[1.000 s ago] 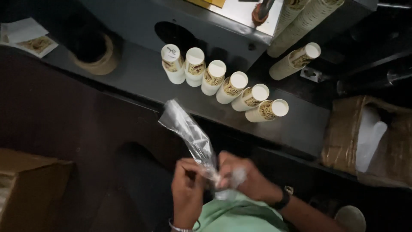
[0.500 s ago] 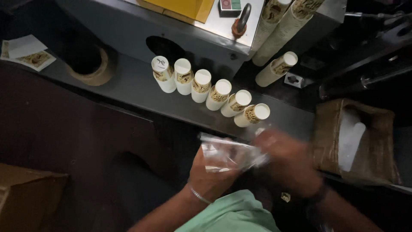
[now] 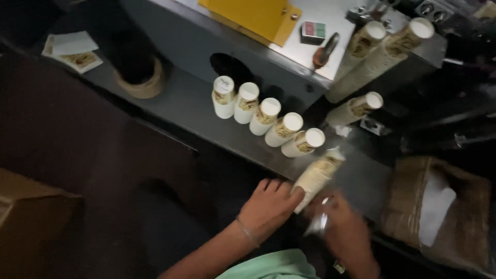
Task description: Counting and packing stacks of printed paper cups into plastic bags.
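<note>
Left hand (image 3: 268, 206): fingers curled round the lower end of the cup stack (image 3: 316, 175), at the surface's (image 3: 181, 106) near edge.
Right hand (image 3: 343, 227): blurred; pinching a clear plastic bag (image 3: 319, 222), grip hard to read.
Row of cup stacks (image 3: 268, 116): lying mid-surface.
Surroundings: dark, details lost.

You've got a dark grey desk (image 3: 181, 103) here. Five stacks of paper cups (image 3: 266, 121) stand on it in a slanted row, touching side by side. Just past the row's right end, one more cup stack (image 3: 356, 108) lies tilted. A tape roll (image 3: 139, 85) sits well apart on the left, with some paper cards (image 3: 72, 51) near the far left corner.
</note>
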